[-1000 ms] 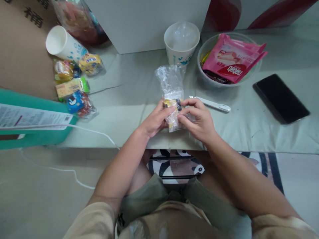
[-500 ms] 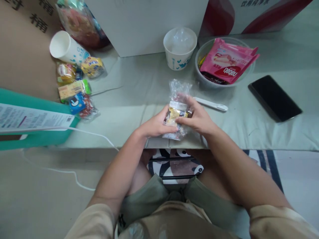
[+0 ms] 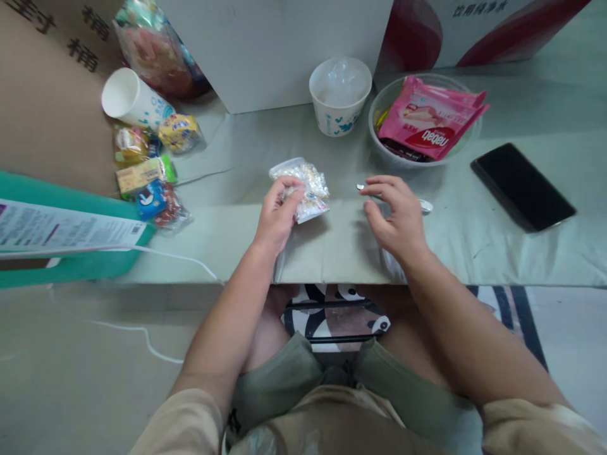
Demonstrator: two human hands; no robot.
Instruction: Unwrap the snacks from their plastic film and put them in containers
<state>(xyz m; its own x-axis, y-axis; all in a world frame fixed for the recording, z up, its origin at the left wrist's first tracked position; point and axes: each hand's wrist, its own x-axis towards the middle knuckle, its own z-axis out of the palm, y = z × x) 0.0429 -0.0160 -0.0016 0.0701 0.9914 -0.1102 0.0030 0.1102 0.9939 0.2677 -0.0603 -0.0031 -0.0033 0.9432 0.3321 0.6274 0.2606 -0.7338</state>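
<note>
The table point(image 3: 497, 253) is the broadest thing here, its near edge running just below both wrists; a bare strip of cloth lies between the two hands and the room toward the near edge stays open. Beyond the fingertips, a white box point(image 3: 275, 50) walls off the far side. Out past the right fingers sits a clear bowl point(image 3: 469, 136) holding a pink packet point(image 3: 429, 120), and well to their right lies a black phone point(image 3: 521, 186). A paper cup point(image 3: 339, 95) stands beyond the gap between the hands. The left hand point(image 3: 277, 215) curls its fingers around the clear snack bag point(image 3: 303, 189), which rests on the cloth at its fingertips. The right hand point(image 3: 396, 218) hovers loosely spread, holding nothing, its fingertips just over a white tool point(image 3: 424, 205) that pokes out on either side. Off to the left of the left fingers, more snack packets point(image 3: 147, 174) crowd beside a tipped cup point(image 3: 130, 98).
</note>
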